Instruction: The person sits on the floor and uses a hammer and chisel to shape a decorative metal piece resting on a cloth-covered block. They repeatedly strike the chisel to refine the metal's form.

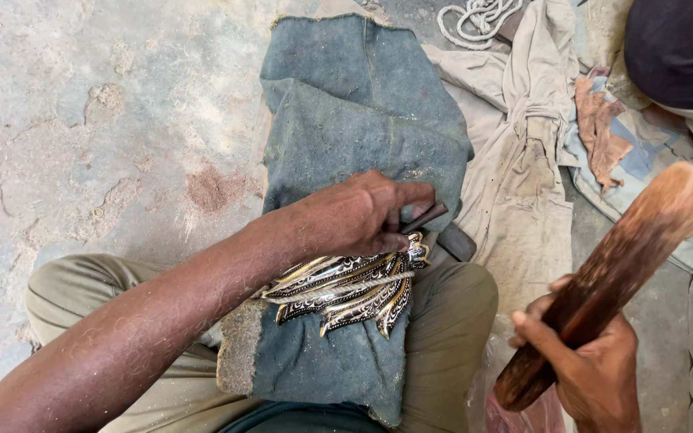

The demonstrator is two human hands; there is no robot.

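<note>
Chiselling an ornate metal piece on a blue felt pad over the lap.

Held, in the left hand [358, 215], a slim dark punch [425, 216] pinched shut between fingers and thumb, tip set at the 1 o'clock end of the leaf-shaped metal piece [346, 290]; lay that piece on the blue felt pad [338, 144] across the knees, near frame centre. Wrapped the right hand [595, 361] closed around a wooden mallet [615, 269], raised at 4 o'clock, well apart from the punch. Showed dark and bright patterned bands over most of the blades already, so seemingly far along; could not tell how much stayed unworked under the hand. Lay beige cloth [515, 176] and white cord [479, 16] toward 1 o'clock on the concrete floor [82, 120].
</note>
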